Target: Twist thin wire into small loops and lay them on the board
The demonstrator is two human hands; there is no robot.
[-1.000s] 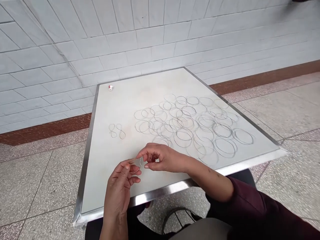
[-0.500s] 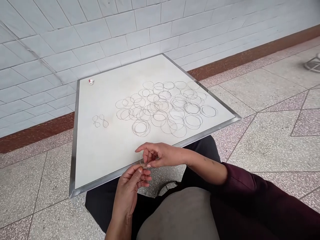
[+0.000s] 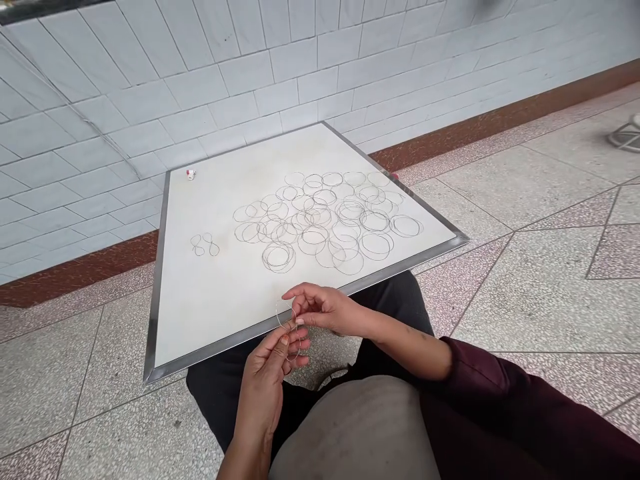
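A thin wire loop (image 3: 277, 313), twisted into a figure-eight, is held over the table's near edge. My left hand (image 3: 265, 377) pinches it around its middle between thumb and index finger, the other fingers curled below by the lower ring. From the right, my right hand (image 3: 327, 311) has thumb and fingertips closed on the wire just above that pinch. Beyond my hands, many thin wire rings (image 3: 315, 235) lie overlapping across the tabletop. Two small figure-eight wire pieces (image 3: 212, 245) rest side by side at the left.
The white table (image 3: 210, 307) has a grey metal rim and stands against a tiled wall (image 3: 240, 93). A small red-and-white object (image 3: 191, 175) sits at its far left corner. My knees are under the near edge. A stool base (image 3: 627, 137) stands on the floor far right.
The right hand has drawn slightly up and right from the left fingers, and the figure-eight's upper ring shows more fully. The view has shifted a little.
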